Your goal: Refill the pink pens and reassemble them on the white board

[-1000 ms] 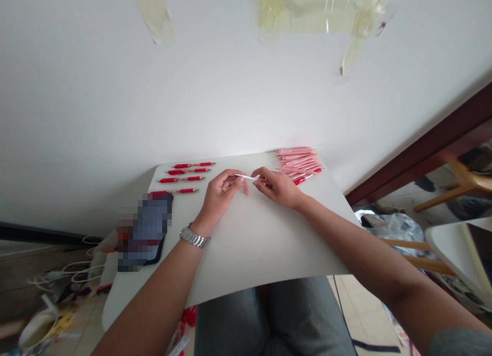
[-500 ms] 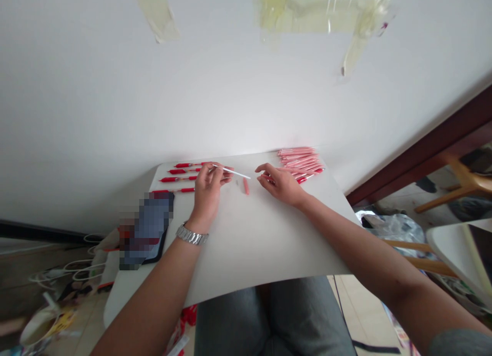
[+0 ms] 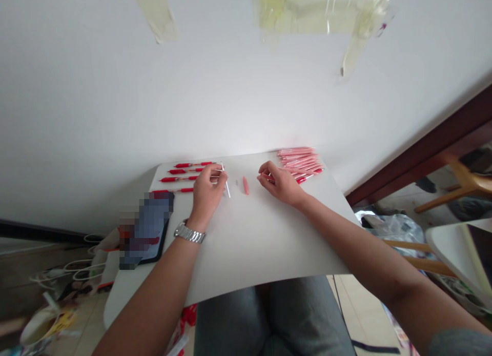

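Note:
My left hand [image 3: 209, 186] is closed in a pinch on a thin white pen refill [image 3: 227, 186], which stands out steeply past the fingertips. My right hand [image 3: 280, 182] has its thumb and fingers drawn together. A bit of pinkish red shows at its fingertips, too small to make out. Between the hands lies a short pink pen part [image 3: 246, 185] on the white table [image 3: 261, 233], with a tiny piece beside it. Several red pens [image 3: 179, 179] lie in a spaced column beside my left hand. Just beyond my right hand is a pile of pink pen barrels [image 3: 298, 156].
A phone [image 3: 154, 228], partly blurred out, lies at the table's left edge. Behind the table rises a white wall [image 3: 215, 89] with strips of tape [image 3: 326, 12]. Cables [image 3: 77, 269] are on the floor at left; a wooden chair [image 3: 461, 181] stands at right.
The white refill has swung from nearly level to steep in my left hand, which has shifted slightly left. My right hand's fingers have drawn closer together.

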Available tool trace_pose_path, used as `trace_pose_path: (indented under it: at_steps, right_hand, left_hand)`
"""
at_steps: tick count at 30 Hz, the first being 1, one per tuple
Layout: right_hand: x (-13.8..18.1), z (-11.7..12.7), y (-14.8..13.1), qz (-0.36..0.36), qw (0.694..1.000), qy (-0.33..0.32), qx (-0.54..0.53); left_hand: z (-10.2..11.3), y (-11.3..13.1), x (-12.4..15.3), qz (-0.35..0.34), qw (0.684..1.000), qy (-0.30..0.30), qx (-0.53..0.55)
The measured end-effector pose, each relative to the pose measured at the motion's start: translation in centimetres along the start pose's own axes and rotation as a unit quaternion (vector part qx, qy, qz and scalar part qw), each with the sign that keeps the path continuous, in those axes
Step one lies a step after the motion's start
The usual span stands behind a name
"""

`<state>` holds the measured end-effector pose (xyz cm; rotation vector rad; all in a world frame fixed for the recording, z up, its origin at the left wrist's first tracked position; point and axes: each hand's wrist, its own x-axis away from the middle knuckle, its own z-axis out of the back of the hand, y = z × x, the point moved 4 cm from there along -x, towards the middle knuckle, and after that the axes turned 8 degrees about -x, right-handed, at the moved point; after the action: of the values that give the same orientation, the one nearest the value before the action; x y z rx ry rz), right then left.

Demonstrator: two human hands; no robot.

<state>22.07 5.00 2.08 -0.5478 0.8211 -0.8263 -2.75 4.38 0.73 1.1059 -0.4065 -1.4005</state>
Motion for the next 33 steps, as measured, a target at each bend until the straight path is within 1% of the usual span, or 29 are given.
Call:
trace_pose_path:
  at_steps: [4, 13, 21, 27, 33]
  right_hand:
    - [0.0, 0.0, -0.1, -0.002, 1.0, 0.005, -0.007]
    - [0.0, 0.1, -0.2, -0.009, 1.0, 0.01, -0.018]
    - [0.0, -0.1, 0.1, 0.003, 1.0, 0.004, -0.01]
    - [0.0, -0.2, 0.1, 0.015, 1.0, 0.009, -0.02]
    - [0.0, -0.3, 0.1, 0.032, 0.999, 0.012, -0.023]
  left_hand:
    - [-0.1, -0.4, 0.0, -0.004, 0.999, -0.008, -0.04]
    - [0.0, 0.1, 0.5, -0.03, 0.993, -0.039, -0.106]
    - [-0.2, 0.6, 0.6, -0.048, 0.984, -0.059, -0.159]
    - [-0.3, 1.2, 0.7, -0.044, 0.977, -0.079, -0.193]
    - [-0.4, 1.2, 0.7, -0.032, 0.976, -0.087, -0.199]
